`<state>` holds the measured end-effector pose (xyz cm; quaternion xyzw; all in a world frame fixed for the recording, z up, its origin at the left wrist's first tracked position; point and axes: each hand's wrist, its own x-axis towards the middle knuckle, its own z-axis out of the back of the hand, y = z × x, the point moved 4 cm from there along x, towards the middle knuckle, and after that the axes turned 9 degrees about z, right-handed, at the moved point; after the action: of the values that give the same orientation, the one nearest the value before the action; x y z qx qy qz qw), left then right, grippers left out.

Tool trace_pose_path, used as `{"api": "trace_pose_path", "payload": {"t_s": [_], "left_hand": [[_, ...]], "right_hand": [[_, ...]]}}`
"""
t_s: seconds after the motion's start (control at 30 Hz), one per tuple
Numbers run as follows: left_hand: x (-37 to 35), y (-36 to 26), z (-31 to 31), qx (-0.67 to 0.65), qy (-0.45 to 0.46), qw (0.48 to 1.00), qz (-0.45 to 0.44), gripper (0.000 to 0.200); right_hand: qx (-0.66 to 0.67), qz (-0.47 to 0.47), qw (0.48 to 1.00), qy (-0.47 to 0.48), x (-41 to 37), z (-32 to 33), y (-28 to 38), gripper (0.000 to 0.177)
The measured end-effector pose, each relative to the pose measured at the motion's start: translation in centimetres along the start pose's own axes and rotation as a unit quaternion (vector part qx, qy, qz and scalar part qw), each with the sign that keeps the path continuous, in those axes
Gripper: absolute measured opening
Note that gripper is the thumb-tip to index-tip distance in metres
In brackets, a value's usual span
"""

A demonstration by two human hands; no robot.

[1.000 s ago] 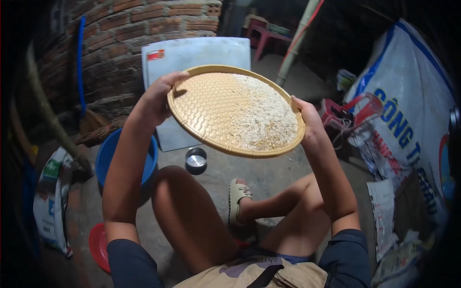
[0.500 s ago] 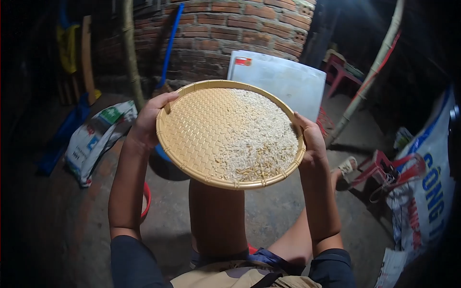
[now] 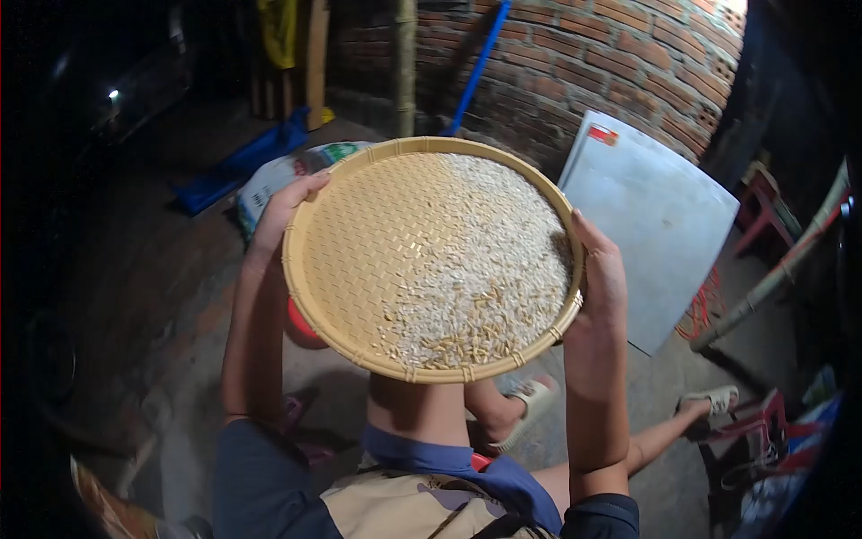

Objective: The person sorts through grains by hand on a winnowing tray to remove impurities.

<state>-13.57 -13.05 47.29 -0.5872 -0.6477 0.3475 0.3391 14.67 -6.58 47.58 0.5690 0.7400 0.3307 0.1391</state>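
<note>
Round woven tray (image 3: pixel 359 251) holds rice (image 3: pixel 476 260) gathered from 12 to 5 o'clock. Left hand (image 3: pixel 283 216) grips its rim at 10 o'clock, right hand (image 3: pixel 600 278) at 3 o'clock.

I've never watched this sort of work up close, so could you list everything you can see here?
woven tray: one, pale yellow, held up mid-view
rice grains: a heap, whitish with some tan ones, on the tray's right half
brick wall: one, red, behind
flat board: one, grey-white, leaning on the wall at right
blue handle: one, blue, leaning on the wall
printed sack: one, white, on the floor behind the tray
sandals: two, pale, on the person's feet below the tray
left hand: one, gripping the tray's left rim
right hand: one, gripping the tray's right rim
</note>
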Motion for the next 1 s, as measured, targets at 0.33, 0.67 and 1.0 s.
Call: {"api": "trace_pose_path", "payload": {"t_s": [0.33,0.67,1.0], "left_hand": [[1.2,4.3,-2.0,0.095,0.005,0.995,0.04,0.039],[7.4,17.9,-8.5,0.04,0.069,0.989,0.123,0.043],[8.4,16.1,-0.8,0.065,-0.004,0.995,0.082,0.037]], "right_hand": [[-0.005,-0.04,0.995,-0.094,0.6,5.0,1.3,0.028],[-0.004,0.018,0.983,-0.182,-3.1,18.8,7.3,0.031],[-0.063,0.047,0.981,-0.179,-1.0,17.7,-1.1,0.028]]}}
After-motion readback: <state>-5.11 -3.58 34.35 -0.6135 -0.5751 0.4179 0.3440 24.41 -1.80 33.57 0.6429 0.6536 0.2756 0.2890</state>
